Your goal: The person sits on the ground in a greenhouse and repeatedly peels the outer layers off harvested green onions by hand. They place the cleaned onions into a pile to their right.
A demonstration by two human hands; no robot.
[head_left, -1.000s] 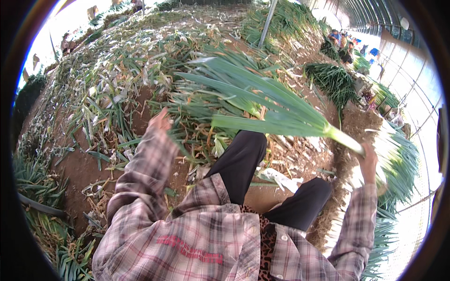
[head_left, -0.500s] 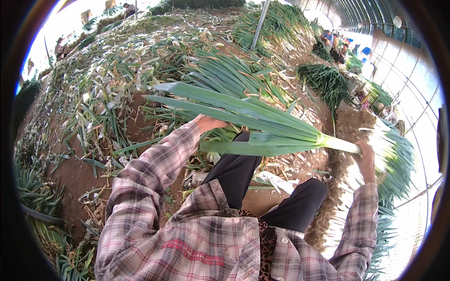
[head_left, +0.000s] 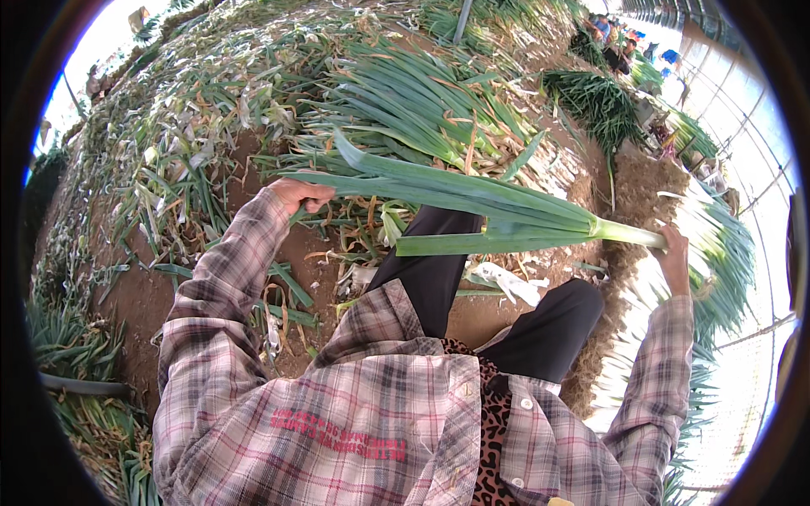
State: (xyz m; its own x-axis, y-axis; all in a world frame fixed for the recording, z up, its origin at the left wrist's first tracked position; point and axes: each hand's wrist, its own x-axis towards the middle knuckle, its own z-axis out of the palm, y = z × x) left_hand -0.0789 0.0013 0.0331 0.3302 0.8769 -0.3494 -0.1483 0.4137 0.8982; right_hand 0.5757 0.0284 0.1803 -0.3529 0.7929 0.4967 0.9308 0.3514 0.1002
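My right hand (head_left: 673,249) is closed round the white stem of a long green leek (head_left: 540,215), held sideways across my knees with its leaves pointing left. My left hand (head_left: 305,194) has its fingers closed on a leaf at the far left end of that leek. Beyond the leek lies a loose pile of leeks (head_left: 396,101) with some dried tips. Beside my right hand, a long row of leeks (head_left: 713,253) lies with white stems and brown roots toward me. My dark-trousered knees (head_left: 548,329) are bent under the held leek.
Soil (head_left: 126,329) strewn with leaf scraps surrounds me. Several people (head_left: 623,57) work among leek heaps (head_left: 603,105) at the back right. A metal pole (head_left: 463,18) stands behind the pile, a grey hose (head_left: 84,386) lies at the left, and a framed plastic wall (head_left: 755,152) runs along the right.
My left hand has moved from beneath the leaves out to their tips at the left. The leek has swung flatter, and my right hand has shifted slightly right and up in the view.
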